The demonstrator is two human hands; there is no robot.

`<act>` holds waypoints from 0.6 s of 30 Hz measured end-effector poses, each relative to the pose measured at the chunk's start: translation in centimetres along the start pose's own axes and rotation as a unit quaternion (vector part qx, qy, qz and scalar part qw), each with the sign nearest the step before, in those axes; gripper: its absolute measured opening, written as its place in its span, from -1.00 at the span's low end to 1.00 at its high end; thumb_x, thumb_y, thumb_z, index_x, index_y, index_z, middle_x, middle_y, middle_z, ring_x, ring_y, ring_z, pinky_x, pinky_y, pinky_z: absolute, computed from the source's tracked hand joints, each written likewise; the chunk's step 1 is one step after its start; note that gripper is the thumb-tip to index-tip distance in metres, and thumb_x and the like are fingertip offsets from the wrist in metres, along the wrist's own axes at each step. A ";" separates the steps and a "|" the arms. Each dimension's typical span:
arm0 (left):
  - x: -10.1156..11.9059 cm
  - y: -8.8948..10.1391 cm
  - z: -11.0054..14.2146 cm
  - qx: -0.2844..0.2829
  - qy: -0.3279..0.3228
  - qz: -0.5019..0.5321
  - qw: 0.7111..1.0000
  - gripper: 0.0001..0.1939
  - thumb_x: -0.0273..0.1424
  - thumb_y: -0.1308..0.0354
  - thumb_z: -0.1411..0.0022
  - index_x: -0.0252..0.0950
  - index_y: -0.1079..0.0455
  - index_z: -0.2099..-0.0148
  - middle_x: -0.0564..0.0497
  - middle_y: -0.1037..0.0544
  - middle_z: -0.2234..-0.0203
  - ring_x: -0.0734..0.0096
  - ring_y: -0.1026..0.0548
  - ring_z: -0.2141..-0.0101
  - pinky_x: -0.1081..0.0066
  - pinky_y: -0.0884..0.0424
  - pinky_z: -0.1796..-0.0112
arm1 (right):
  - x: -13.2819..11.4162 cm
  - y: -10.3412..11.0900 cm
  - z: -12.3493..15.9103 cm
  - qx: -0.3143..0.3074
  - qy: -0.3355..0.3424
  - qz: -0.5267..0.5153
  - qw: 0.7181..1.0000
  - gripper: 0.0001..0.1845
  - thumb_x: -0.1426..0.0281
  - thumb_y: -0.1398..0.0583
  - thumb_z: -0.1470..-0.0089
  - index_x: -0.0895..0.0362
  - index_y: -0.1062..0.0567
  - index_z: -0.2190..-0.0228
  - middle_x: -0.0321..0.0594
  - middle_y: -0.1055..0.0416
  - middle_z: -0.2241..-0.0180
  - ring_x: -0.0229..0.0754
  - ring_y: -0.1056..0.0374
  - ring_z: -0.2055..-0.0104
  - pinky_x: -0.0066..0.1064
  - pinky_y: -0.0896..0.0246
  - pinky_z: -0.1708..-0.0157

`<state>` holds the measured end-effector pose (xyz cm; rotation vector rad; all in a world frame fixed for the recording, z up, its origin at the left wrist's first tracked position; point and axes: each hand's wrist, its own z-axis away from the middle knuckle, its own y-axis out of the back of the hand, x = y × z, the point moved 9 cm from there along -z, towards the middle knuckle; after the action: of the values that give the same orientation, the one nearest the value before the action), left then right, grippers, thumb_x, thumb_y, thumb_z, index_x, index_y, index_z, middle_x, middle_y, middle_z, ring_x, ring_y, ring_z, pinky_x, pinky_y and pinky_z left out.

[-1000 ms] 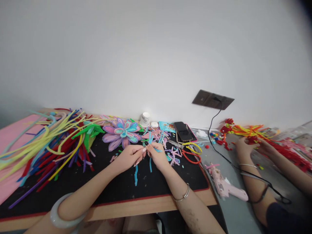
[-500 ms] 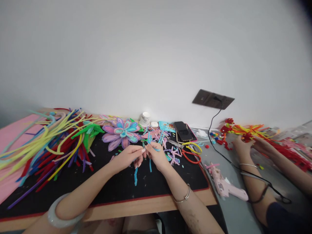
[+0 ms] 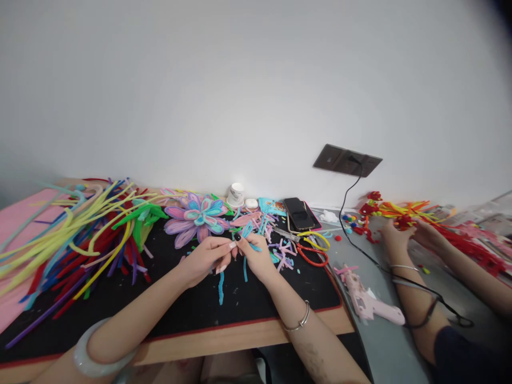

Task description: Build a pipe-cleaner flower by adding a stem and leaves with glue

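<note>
Both my hands meet over the black mat (image 3: pixel 180 314), fingertips touching. My left hand (image 3: pixel 210 256) pinches a blue pipe cleaner (image 3: pixel 221 290), whose end hangs below the fingers. Closed as well, my right hand (image 3: pixel 256 258) grips blue pipe cleaners bent into loops (image 3: pixel 248 230); the loops stand above the thumb and one end dangles below. The exact spot where the fingertips join is too small to make out. Just beyond my left hand lies a big purple, pink and blue pipe-cleaner flower (image 3: pixel 196 216).
Loose pipe cleaners (image 3: pixel 92 234) heap at left. Behind my hands are a paper cup (image 3: pixel 236 194), phone (image 3: pixel 299 213) and cut pieces (image 3: pixel 284 255). Orange-handled scissors (image 3: pixel 314 256) and a pink glue gun (image 3: pixel 370 304) lie rightward, near a black cord (image 3: pixel 370 260). A co-worker's hands (image 3: pixel 394 234) hold something red.
My hands stay together at nearly the same place, with the fingers shifting slightly and the blue loops tilting a little to the right. The whole view has moved slightly.
</note>
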<state>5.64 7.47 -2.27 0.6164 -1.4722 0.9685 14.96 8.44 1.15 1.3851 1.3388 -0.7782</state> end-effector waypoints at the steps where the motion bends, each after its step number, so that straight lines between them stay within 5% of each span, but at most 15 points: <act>1: 0.3 0.2 0.0 0.010 -0.011 -0.047 0.999 -0.68 -0.19 -0.04 -0.23 -0.32 -0.33 0.45 0.16 -0.28 0.79 0.59 -0.13 0.75 0.52 -0.02 0.65 | 0.4 0.1 -0.1 0.010 -0.013 -0.014 1.000 -0.51 0.15 -0.15 -0.07 0.15 -0.28 0.75 -0.38 -0.11 0.73 -0.35 -0.02 0.63 -0.47 0.09 0.57; 4: 1.5 0.4 0.1 0.027 -0.061 -0.227 0.972 -0.66 -0.26 0.04 -0.27 -0.29 -0.30 0.50 0.11 -0.34 0.76 0.52 -0.24 0.71 0.49 -0.10 0.59 | 2.0 -0.4 -0.1 0.022 -0.084 -0.094 0.992 -0.54 0.21 -0.18 0.00 0.14 -0.23 0.79 -0.44 -0.03 0.79 -0.40 0.09 0.69 -0.48 0.21 0.64; 7: 3.1 0.2 0.6 0.060 -0.149 -0.407 0.899 -0.67 -0.37 0.00 -0.23 -0.27 -0.24 0.59 0.08 -0.34 0.73 0.49 -0.27 0.65 0.45 -0.10 0.49 | 3.5 -1.2 0.2 0.023 -0.168 -0.167 0.971 -0.57 0.28 -0.17 0.08 0.11 -0.17 0.81 -0.50 0.08 0.85 -0.43 0.21 0.77 -0.48 0.34 0.69; 10: 3.8 0.1 1.1 0.094 -0.203 -0.478 0.849 -0.74 -0.41 -0.06 -0.16 -0.26 -0.26 0.58 0.08 -0.31 0.71 0.47 -0.23 0.63 0.42 -0.04 0.49 | 3.8 -1.6 0.3 0.019 -0.191 -0.175 0.966 -0.59 0.30 -0.15 0.10 0.08 -0.12 0.82 -0.53 0.13 0.87 -0.44 0.26 0.80 -0.47 0.39 0.72; 12: 3.7 0.2 1.0 0.095 -0.197 -0.458 0.861 -0.73 -0.40 -0.06 -0.17 -0.26 -0.26 0.58 0.08 -0.32 0.71 0.47 -0.24 0.63 0.43 -0.05 0.49 | 3.7 -1.4 0.3 0.023 -0.190 -0.169 0.967 -0.57 0.29 -0.17 0.10 0.08 -0.13 0.82 -0.53 0.12 0.87 -0.44 0.25 0.80 -0.47 0.38 0.72; 14: 3.0 0.3 0.7 0.073 -0.157 -0.389 0.905 -0.70 -0.36 -0.03 -0.22 -0.26 -0.26 0.57 0.08 -0.35 0.73 0.48 -0.28 0.64 0.44 -0.11 0.49 | 3.3 -1.0 0.2 0.028 -0.169 -0.151 0.974 -0.56 0.28 -0.18 0.08 0.11 -0.17 0.82 -0.49 0.06 0.85 -0.43 0.19 0.76 -0.47 0.34 0.69; 18: 0.7 0.1 0.1 0.010 -0.035 -0.130 0.991 -0.69 -0.20 -0.01 -0.24 -0.29 -0.33 0.44 0.10 -0.36 0.75 0.51 -0.27 0.71 0.48 -0.14 0.59 | 1.1 -0.3 -0.1 0.002 -0.059 -0.074 0.996 -0.54 0.19 -0.15 -0.05 0.14 -0.27 0.76 -0.41 -0.08 0.75 -0.38 0.05 0.66 -0.47 0.19 0.61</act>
<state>5.37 7.58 -1.60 0.8402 -1.4040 0.7657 14.84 8.82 0.13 1.2329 1.3580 -0.9468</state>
